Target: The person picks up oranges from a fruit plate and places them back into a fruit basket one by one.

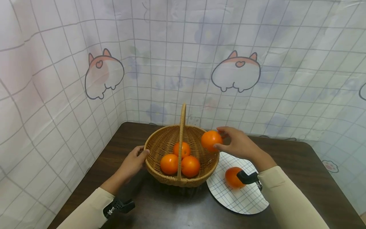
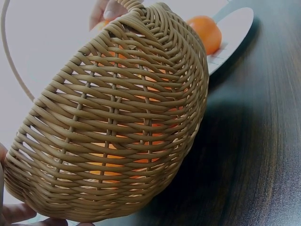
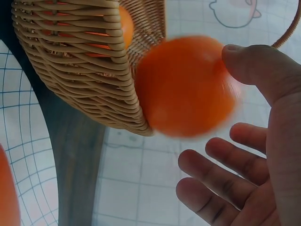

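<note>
A wicker basket (image 1: 167, 180) with a tall arched handle stands on the table, with 3 oranges (image 1: 190, 166) inside. My left hand (image 1: 134, 161) grips its left rim, thumb over the edge and fingers along the outer side. At the right rim, another orange (image 1: 211, 140) is at the fingertips of my right hand (image 1: 238, 143). In the right wrist view that orange (image 3: 186, 87) is blurred while the hand is sharp; the thumb tip overlaps its edge and the other fingers (image 3: 211, 197) are spread apart from it.
A round white plate (image 1: 218, 187) with a blue grid lies right of the basket, partly under its rim, with one orange (image 1: 233, 178) on it. The dark wooden table (image 1: 303, 178) meets a grid-patterned curtain (image 1: 171, 63) behind and to the left.
</note>
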Motion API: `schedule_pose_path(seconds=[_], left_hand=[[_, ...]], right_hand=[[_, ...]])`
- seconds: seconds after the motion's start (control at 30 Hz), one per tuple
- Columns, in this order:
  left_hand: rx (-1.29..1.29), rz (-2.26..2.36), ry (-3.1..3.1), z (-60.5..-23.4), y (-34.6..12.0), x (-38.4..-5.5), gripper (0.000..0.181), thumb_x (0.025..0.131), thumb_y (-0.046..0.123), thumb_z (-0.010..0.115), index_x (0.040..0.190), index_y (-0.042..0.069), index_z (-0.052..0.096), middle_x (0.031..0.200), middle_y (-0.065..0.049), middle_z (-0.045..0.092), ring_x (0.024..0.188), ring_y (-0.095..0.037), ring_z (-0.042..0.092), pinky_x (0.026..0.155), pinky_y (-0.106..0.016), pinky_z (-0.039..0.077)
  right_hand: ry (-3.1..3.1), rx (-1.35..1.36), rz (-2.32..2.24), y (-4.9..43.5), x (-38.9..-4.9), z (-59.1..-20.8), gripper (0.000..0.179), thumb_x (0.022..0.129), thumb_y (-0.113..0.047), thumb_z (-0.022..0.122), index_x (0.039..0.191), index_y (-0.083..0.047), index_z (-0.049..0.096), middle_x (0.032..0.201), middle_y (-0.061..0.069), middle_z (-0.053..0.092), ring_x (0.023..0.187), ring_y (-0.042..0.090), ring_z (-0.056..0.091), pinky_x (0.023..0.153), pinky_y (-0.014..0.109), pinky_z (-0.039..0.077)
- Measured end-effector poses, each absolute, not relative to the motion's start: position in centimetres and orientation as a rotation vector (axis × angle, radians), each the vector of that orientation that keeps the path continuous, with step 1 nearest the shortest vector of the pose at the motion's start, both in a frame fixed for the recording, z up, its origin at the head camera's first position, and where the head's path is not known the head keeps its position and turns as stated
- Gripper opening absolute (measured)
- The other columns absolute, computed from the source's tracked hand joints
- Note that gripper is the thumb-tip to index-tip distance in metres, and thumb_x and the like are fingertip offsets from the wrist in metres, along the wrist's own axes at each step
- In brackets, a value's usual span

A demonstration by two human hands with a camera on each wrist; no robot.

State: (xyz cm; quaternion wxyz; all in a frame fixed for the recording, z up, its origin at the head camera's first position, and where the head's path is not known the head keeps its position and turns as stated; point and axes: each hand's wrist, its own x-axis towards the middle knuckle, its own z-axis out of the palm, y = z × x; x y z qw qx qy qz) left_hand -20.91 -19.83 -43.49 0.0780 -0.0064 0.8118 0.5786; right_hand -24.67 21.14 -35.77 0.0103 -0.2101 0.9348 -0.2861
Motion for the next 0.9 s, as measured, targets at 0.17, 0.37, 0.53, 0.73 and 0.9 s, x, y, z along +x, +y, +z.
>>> schedule_pose_path(seconds=[0.17, 0.37, 0.53, 0.73, 0.9], left_hand=[[-0.014, 1.732, 2.428, -43.4, -19.8, -20.9, 0.057, 0.11, 0.037, 0.046, 0.153, 0.002, 0.035, 0.136, -0.026, 0.052, 0.11, -0.034, 0.066, 0.09, -0.049, 0.058], [-0.019, 1.736, 2.422, -43.4, -19.8, -21.0, 0.057, 0.11, 0.037, 0.046, 0.153, 0.001, 0.035, 0.137, -0.026, 0.051, 0.112, -0.035, 0.066, 0.091, -0.049, 0.058], [-0.015, 1.738, 2.418, -43.5, -19.8, -21.0, 0.057, 0.11, 0.037, 0.046, 0.153, 0.001, 0.034, 0.138, -0.026, 0.051, 0.113, -0.036, 0.065, 0.09, -0.047, 0.058], [-0.017, 1.731, 2.421, -43.4, -19.8, -21.0, 0.057, 0.111, 0.036, 0.045, 0.153, 0.001, 0.034, 0.138, -0.026, 0.051, 0.113, -0.035, 0.065, 0.09, -0.048, 0.058], [-0.018, 1.729, 2.422, -43.4, -19.9, -21.0, 0.057, 0.11, 0.037, 0.045, 0.153, 0.001, 0.034, 0.137, -0.026, 0.051, 0.112, -0.035, 0.066, 0.09, -0.049, 0.058]], right_hand=[[2.933, -0.671, -0.856, 21.5, -24.6, -36.0, 0.076, 0.09, -0.049, 0.078, 0.147, -0.007, 0.052, 0.141, 0.013, 0.058, 0.121, 0.032, 0.06, 0.098, 0.055, 0.052], [2.941, -0.654, -0.81, 22.1, -24.3, -36.6, 0.073, 0.091, -0.044, 0.078, 0.146, -0.005, 0.053, 0.14, 0.015, 0.059, 0.122, 0.035, 0.059, 0.098, 0.056, 0.052], [2.947, -0.623, -0.762, 23.1, -23.8, -37.3, 0.075, 0.09, -0.047, 0.078, 0.147, -0.006, 0.053, 0.139, 0.016, 0.06, 0.122, 0.036, 0.06, 0.097, 0.058, 0.052], [2.932, -0.58, -0.723, 24.4, -23.0, -38.5, 0.083, 0.088, -0.056, 0.077, 0.148, -0.006, 0.052, 0.142, 0.017, 0.058, 0.125, 0.038, 0.059, 0.097, 0.058, 0.052], [2.921, -0.586, -0.719, 25.4, -22.2, -39.3, 0.081, 0.087, -0.057, 0.077, 0.146, -0.007, 0.054, 0.139, 0.016, 0.06, 0.12, 0.036, 0.061, 0.095, 0.059, 0.053]])
